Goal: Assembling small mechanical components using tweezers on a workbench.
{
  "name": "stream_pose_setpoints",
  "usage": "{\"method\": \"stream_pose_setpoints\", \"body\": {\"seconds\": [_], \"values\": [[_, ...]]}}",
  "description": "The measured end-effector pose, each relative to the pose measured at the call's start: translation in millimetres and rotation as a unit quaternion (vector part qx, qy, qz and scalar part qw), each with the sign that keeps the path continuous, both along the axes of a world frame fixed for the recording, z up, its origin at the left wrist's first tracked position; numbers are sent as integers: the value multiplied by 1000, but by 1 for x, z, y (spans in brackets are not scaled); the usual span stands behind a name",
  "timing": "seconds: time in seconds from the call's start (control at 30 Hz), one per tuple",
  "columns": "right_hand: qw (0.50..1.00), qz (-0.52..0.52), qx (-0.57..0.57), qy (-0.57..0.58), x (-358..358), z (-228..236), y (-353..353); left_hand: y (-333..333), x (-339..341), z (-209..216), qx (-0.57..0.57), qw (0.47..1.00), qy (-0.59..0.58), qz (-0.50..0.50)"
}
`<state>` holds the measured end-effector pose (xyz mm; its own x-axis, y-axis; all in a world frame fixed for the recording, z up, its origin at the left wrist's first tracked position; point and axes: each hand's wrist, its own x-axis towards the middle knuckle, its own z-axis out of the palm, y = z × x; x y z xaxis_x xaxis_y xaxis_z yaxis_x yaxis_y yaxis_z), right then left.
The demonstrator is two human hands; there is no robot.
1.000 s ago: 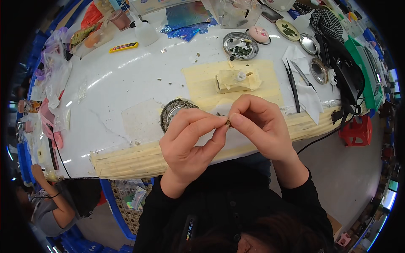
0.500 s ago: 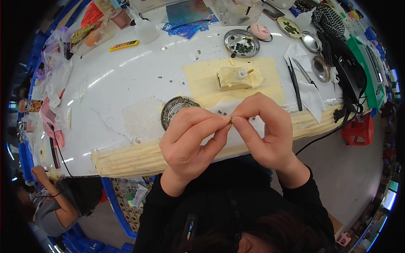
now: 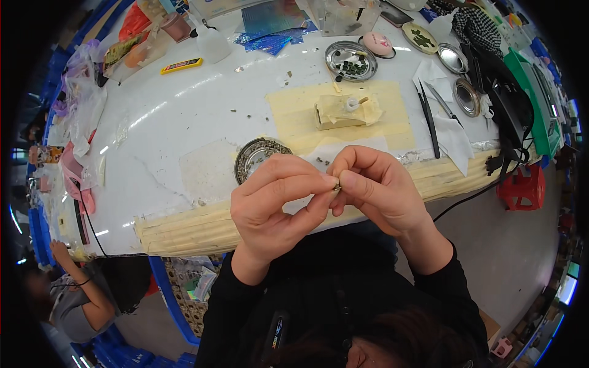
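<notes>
Left hand (image 3: 276, 199) and right hand (image 3: 386, 193) each pinch one tiny piece (image 3: 337, 186); light, even grip pressure suits it.

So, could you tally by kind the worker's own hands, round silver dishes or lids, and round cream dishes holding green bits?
Left hand and right hand: 2
Round silver dishes or lids: 4
Round cream dish with green bits: 1
Total: 7

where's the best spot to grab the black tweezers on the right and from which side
Probably around the broad middle of the black tweezers, from the near side with the right hand: they lie with narrow tips pointing away and the wider end toward the person.
</notes>
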<state>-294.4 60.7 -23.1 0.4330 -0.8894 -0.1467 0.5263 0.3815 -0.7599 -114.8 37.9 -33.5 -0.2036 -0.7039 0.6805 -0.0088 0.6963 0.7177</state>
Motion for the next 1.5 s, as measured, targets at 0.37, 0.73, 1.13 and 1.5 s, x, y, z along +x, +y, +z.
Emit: {"method": "stream_pose_setpoints", "body": {"seconds": [0.37,0.73,1.13,1.5], "values": [[937,-151,-236,208,5,4,8,2,-8,-3,-86,990,-48,104],[990,-44,-105,81,0,7,4,1,-4,-3,-67,996,-10,49],[916,-171,-274,239,7,6,7,1,-9,-4,-117,985,-57,115],[908,-176,-256,282,6,10,6,0,-9,-3,-153,978,-80,119]]}}
